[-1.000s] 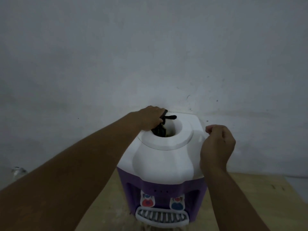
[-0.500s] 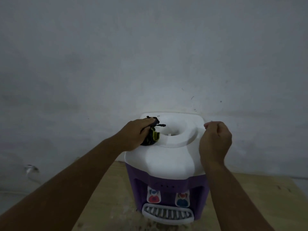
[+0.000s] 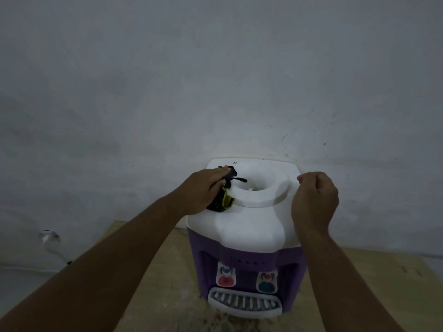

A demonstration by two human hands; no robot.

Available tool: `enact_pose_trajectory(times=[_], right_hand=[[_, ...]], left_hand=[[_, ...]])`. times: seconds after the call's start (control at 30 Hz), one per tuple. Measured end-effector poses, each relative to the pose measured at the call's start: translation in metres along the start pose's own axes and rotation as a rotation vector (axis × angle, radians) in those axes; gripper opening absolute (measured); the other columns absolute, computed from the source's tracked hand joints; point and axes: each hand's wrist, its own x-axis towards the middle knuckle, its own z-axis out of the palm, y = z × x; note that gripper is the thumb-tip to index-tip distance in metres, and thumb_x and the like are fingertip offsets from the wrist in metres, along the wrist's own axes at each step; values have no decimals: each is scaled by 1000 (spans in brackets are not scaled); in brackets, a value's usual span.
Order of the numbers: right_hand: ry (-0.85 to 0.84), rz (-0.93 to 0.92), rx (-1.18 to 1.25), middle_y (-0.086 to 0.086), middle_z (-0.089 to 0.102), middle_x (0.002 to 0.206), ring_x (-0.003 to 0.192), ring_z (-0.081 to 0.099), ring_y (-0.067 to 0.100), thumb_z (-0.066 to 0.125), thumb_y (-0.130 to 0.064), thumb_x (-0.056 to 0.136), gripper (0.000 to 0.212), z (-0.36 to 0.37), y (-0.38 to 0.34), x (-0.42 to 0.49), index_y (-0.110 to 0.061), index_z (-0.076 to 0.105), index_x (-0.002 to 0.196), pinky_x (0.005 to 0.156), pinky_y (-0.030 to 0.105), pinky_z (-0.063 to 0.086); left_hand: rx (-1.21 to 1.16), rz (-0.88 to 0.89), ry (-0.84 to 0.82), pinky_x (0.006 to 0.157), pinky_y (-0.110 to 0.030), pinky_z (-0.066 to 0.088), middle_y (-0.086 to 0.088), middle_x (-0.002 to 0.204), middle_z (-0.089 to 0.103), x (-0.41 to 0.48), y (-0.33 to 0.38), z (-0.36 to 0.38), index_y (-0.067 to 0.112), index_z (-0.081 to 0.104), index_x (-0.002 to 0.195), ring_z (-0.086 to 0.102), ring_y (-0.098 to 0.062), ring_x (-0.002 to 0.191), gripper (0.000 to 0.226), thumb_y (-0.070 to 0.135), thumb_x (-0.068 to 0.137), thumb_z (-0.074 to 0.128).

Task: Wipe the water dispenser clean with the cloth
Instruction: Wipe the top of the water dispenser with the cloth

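Observation:
A small water dispenser (image 3: 251,231) with a white top and purple body stands on a wooden table against the wall. Its front carries two taps and a white drip tray (image 3: 244,305). My left hand (image 3: 203,190) holds a dark cloth (image 3: 224,197) with a yellow edge, pressed on the white top just left of the round bottle opening (image 3: 259,185). A frayed strand of the cloth reaches over the opening's rim. My right hand (image 3: 314,202) hovers at the top's right edge with its fingers curled and nothing in it.
The wooden table (image 3: 167,283) runs under the dispenser toward me. A grey wall (image 3: 215,80) rises right behind it. At the lower left a white cable (image 3: 51,243) hangs by the wall.
My left hand pulled the cloth out of the bottle opening and moved it left onto the flat white top. The right hand barely shifted.

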Motion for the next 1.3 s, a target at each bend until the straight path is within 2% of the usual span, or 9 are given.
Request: enact_pose_trajectory(times=[0.17, 0.27, 0.37, 0.43, 0.67, 0.87, 1.13, 1.23, 1.3], right_hand=[[-17, -22, -12, 3, 64, 89, 86, 57, 20, 42, -23, 85, 24, 2, 1, -1, -12, 63, 80, 65, 26, 40], [-18, -28, -16, 3, 64, 89, 85, 57, 19, 44, -19, 88, 22, 3, 1, 0, -12, 63, 80, 64, 25, 39], [-16, -27, -13, 3, 64, 87, 83, 57, 18, 45, -17, 89, 21, 2, 1, 1, -12, 63, 79, 63, 25, 39], [-14, -35, -15, 3, 64, 86, 81, 56, 15, 46, -15, 90, 21, 2, 0, 1, -10, 63, 79, 63, 25, 39], [-17, -25, -1, 2, 64, 84, 79, 56, 11, 47, -12, 90, 22, 0, -2, 1, -11, 64, 78, 63, 23, 38], [-26, -29, 10, 1, 64, 81, 79, 57, 13, 47, -12, 90, 22, 0, -1, 3, -14, 63, 75, 66, 27, 40], [-10, -28, 24, 0, 63, 77, 75, 56, 11, 47, -10, 89, 23, 1, 0, 4, -12, 64, 74, 64, 25, 39], [29, 3, 59, -1, 63, 77, 72, 54, 6, 47, -10, 89, 22, 0, -2, 4, -12, 65, 75, 63, 23, 38], [64, 26, 100, -2, 62, 75, 69, 52, 4, 47, -10, 89, 22, -2, -2, 4, -11, 65, 76, 61, 22, 37]], left_hand=[[60, -71, -126, 91, -10, 28, 0, 144, 51, 26, -9, -4, 21, 37, 149, 50, -19, 127, 45, 25, 104, 40], [24, -104, -206, 103, -23, 37, 4, 146, 49, 38, -17, -10, 32, 33, 150, 49, -17, 129, 50, 36, 102, 45], [20, -139, -280, 114, -24, 27, 8, 155, 33, 53, -19, -14, 31, 30, 151, 35, -13, 141, 56, 43, 99, 47], [11, -158, -297, 112, -24, 28, 7, 154, 37, 65, -16, -14, 31, 33, 150, 37, -15, 139, 56, 43, 98, 51], [37, -37, -310, 101, -26, 40, -1, 136, 58, 105, 2, -5, 25, 49, 141, 55, -18, 118, 54, 20, 90, 67], [-96, 22, -258, 100, -14, 38, 4, 135, 60, 126, 10, 15, 23, 60, 132, 55, -10, 119, 49, 22, 85, 74], [-99, 113, -140, 103, -14, 35, 1, 132, 62, 118, 35, 33, 21, 62, 130, 55, -12, 122, 35, 20, 95, 60], [-143, 189, -144, 86, -2, 34, 8, 122, 66, 102, 55, 34, 24, 63, 128, 55, 1, 105, 32, 19, 99, 53], [-181, 221, -161, 82, -3, 35, 9, 120, 66, 91, 66, 33, 25, 63, 128, 54, 3, 99, 31, 20, 99, 52]])
